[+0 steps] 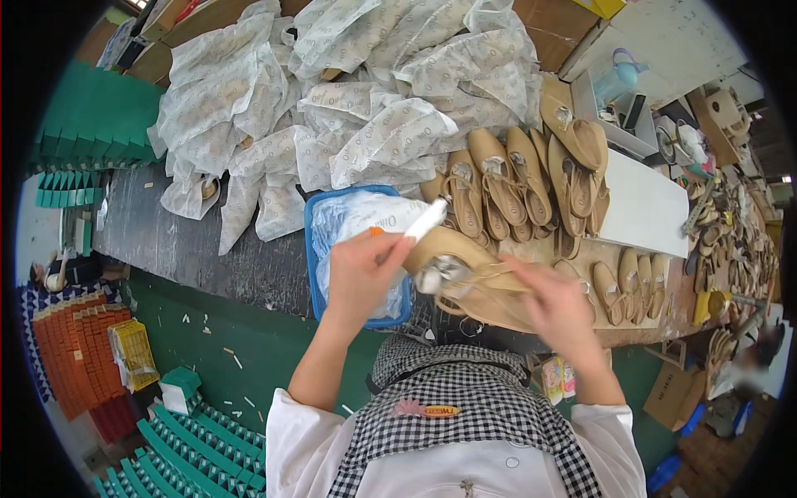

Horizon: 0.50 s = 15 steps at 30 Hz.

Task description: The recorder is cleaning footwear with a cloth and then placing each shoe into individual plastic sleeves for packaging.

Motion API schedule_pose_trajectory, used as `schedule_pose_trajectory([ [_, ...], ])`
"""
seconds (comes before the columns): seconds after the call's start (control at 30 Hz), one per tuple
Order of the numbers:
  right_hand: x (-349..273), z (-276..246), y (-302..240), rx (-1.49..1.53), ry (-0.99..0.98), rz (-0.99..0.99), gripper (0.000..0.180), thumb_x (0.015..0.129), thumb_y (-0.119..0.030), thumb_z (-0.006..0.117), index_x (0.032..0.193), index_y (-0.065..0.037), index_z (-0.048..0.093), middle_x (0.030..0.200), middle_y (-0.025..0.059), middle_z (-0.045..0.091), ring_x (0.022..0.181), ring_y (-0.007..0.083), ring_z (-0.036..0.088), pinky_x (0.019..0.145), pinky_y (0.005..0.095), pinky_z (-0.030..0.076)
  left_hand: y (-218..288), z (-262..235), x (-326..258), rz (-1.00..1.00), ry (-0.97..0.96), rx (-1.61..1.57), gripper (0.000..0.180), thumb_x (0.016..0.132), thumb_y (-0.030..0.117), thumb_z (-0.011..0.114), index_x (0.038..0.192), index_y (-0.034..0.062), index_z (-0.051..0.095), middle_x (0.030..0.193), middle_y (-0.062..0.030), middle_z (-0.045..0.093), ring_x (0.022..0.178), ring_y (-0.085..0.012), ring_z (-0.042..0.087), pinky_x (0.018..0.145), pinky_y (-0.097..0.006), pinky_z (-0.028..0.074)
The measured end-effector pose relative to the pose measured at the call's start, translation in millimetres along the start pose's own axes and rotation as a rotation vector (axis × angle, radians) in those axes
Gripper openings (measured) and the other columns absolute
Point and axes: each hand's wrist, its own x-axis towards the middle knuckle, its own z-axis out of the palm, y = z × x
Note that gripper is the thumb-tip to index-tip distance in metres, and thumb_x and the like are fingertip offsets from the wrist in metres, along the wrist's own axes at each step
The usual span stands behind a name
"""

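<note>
My right hand [558, 309] grips a pair of tan flat shoes [486, 309] near their heels, above the front edge of the table. Crumpled pale stuffing [440, 272] shows inside one of them. In my left hand [364, 272], thumb and fingers pinch a white rolled piece [427, 219], which looks like paper, beside the upper shoe's toe. Below the left hand stands a blue plastic basket [314, 278] with thin white and clear wrapping sheets [353, 217] in it.
Shoes wrapped in printed tissue [349, 108] are heaped at the back of the dark table [207, 241]. Several tan shoes [506, 183] stand right of the basket, by a white box [643, 203]. Green boxes [100, 116] are stacked at far left, others [191, 448] on the floor.
</note>
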Motion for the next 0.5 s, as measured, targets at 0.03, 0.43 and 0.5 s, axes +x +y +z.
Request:
schedule_pose_trajectory([
  [0.03,-2,5,5,-0.009,0.011,0.006,0.049,0.072,0.005,0.053,0.119,-0.005,0.057,0.091,0.0123,0.065,0.071,0.0263,0.063,0.067,0.0328,0.051,-1,1,3,0.012,-0.004,-0.009,0.01,0.078,0.01,0.068,0.078,-0.0004,0.066,0.054,-0.008,0.05,0.045,-0.0128,0.041,0.045,-0.028,0.033],
  [0.43,-14,84,42,0.36,-0.039,0.312,0.041,0.078,-0.003,0.058,0.119,0.001,0.053,0.088,0.0134,0.064,0.075,0.0232,0.063,0.069,0.029,0.05,11,45,-61,0.349,-0.09,0.052,0.006,0.076,0.015,0.069,0.079,0.0132,0.064,0.059,-0.0016,0.049,0.046,-0.0185,0.051,0.041,-0.031,0.041],
  [0.5,-20,100,49,0.695,0.109,0.341,0.037,0.084,-0.01,0.057,0.119,0.003,0.053,0.095,0.0093,0.065,0.081,0.0137,0.061,0.073,0.0241,0.048,-4,26,-44,0.275,0.074,0.194,0.006,0.075,0.013,0.07,0.078,0.0134,0.064,0.059,-0.0015,0.049,0.047,-0.0183,0.051,0.042,-0.031,0.041],
])
